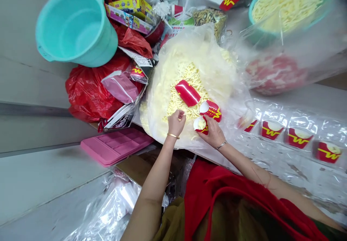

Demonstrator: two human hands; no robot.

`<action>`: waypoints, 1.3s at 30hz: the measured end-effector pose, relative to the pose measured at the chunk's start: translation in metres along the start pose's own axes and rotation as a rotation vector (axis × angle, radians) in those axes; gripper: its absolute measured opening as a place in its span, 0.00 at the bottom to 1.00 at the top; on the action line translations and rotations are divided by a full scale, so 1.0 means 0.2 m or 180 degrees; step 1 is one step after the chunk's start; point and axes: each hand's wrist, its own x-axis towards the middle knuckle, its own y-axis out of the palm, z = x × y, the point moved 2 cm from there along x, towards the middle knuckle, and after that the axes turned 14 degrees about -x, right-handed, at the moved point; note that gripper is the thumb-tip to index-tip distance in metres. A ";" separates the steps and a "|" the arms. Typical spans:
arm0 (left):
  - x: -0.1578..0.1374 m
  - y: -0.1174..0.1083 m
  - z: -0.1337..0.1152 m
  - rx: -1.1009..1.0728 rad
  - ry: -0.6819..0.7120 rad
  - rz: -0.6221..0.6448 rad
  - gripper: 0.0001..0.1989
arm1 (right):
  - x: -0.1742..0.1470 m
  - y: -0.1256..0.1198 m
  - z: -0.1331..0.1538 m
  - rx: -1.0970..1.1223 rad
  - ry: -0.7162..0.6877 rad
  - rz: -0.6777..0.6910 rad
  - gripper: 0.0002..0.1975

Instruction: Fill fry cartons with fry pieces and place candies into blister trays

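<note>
My right hand grips a small red fries carton with a yellow zigzag and a white inside; pale fry-shaped pieces show in its mouth. Just left of it, my left hand has its fingers curled together over the bag's near side; whatever is in them is hidden. Beneath both hands lies a big open clear plastic bag full of pale yellow fry-shaped pieces. On that heap rest a stack of flat-lying red cartons and, beside my right hand, another nested stack of cartons.
Several filled cartons in clear wrap line the table at right. Behind them are a bag of pinkish pieces and a teal basin of fries. A turquoise bucket, red bags and pink trays crowd the left.
</note>
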 end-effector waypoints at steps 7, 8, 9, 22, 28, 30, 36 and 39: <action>0.08 0.11 0.08 0.1389 -0.0552 0.0181 0.02 | -0.06 0.00 0.00 -0.0003 -0.0081 -0.0003 0.35; 0.08 0.12 0.07 0.1455 -0.0539 0.0182 0.03 | -0.08 -0.01 -0.01 -0.0012 -0.0068 0.0002 0.35; 0.08 0.11 0.05 0.1412 -0.0529 0.0115 0.03 | -0.09 -0.01 -0.02 -0.0022 -0.0054 0.0011 0.35; -0.54 0.21 -0.50 0.1322 0.0946 0.1088 0.14 | -0.24 -0.15 0.02 0.0076 0.0259 -0.0170 0.34; -0.69 0.46 -0.52 0.1420 0.1342 0.1590 0.12 | -0.45 -0.25 -0.07 0.0090 0.0246 -0.0244 0.27; -0.72 0.57 -0.50 0.1291 0.1410 0.1737 0.11 | -0.53 -0.27 -0.12 0.0026 0.0269 -0.0233 0.25; -0.82 0.82 -0.41 0.0853 0.1306 0.2220 0.11 | -0.76 -0.30 -0.28 -0.0245 0.0339 0.0001 0.27; -0.78 0.82 -0.34 0.0754 0.1207 0.2247 0.11 | -0.82 -0.35 -0.38 -0.0444 0.0395 0.0204 0.34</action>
